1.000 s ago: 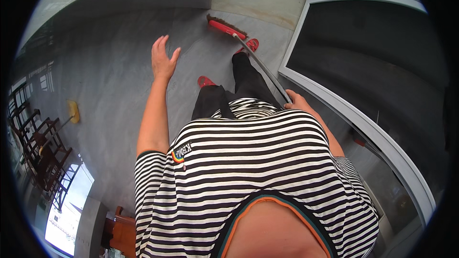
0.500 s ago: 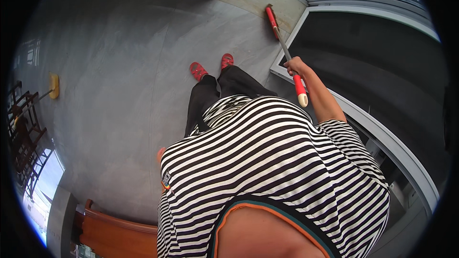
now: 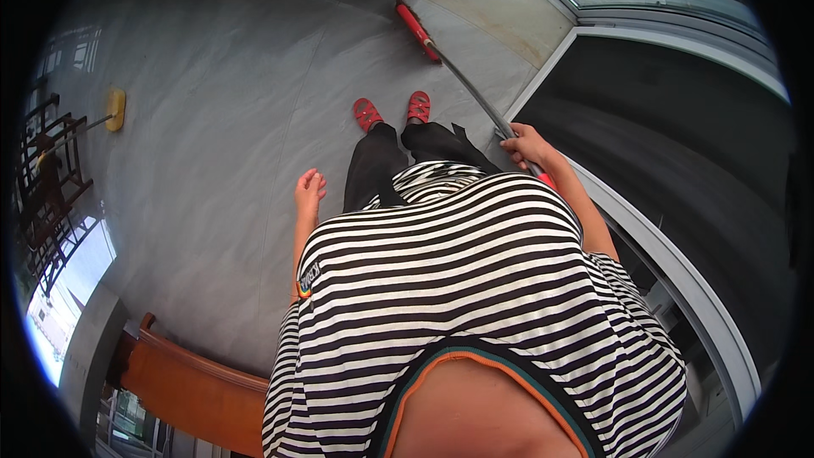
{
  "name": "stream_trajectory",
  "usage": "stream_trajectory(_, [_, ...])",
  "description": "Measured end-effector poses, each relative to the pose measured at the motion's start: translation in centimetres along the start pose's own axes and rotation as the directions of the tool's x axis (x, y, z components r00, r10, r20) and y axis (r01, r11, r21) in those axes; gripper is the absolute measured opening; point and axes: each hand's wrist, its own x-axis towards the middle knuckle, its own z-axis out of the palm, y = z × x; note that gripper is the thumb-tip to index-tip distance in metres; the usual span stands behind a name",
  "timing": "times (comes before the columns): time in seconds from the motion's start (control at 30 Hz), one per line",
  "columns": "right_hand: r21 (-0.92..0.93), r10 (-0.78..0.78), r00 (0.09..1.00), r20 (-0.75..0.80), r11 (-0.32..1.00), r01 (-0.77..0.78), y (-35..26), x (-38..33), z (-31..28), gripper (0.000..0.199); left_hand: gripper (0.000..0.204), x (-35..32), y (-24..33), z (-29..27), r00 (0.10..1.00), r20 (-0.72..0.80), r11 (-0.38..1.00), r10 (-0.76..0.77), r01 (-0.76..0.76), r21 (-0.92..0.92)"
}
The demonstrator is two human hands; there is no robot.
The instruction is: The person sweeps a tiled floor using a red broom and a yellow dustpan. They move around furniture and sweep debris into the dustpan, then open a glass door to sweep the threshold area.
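Note:
My right hand (image 3: pixel 526 146) grips the grey metal handle of a broom (image 3: pixel 471 89) at my right side. Its long red head (image 3: pixel 415 30) rests on the grey floor ahead of my feet, slanting toward the pale wall patch. Part of the red grip shows just behind my hand; the end of the handle is hidden by my arm and shirt. Off to my left, my left hand (image 3: pixel 311 189) hangs beside my hip, fingers loosely bent and nothing visible in it. Red sandals (image 3: pixel 367 114) are on my feet.
To the right runs a white-framed dark glass panel (image 3: pixel 661 136), close to my right arm. A yellow-headed tool (image 3: pixel 116 110) leans by dark wooden furniture (image 3: pixel 55 174) at far left. Behind my left side stands a brown wooden bench (image 3: pixel 191 390).
The broom head has swung left across the floor, away from the corner by the glass. My right hand now holds higher-angled handle; my left hand has come out into view.

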Motion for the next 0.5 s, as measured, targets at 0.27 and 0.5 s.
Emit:
stream_trajectory(0.27, [0.058, 0.037, 0.984, -0.173, 0.998, -0.027, 2.9, -3.4, -5.7, 0.017, 0.035, -2.5, 0.4, -0.7, 0.994, -0.099, 0.995, -0.034, 0.025, -0.092])
stream_trajectory(0.5, [0.206, 0.088, 0.989, -0.119, 0.977, -0.062, 3.2, 1.3, -1.9, 0.012, 0.04, 3.0, -19.8, -5.6, 0.995, 0.09, 0.997, 0.036, -0.042, 0.064])
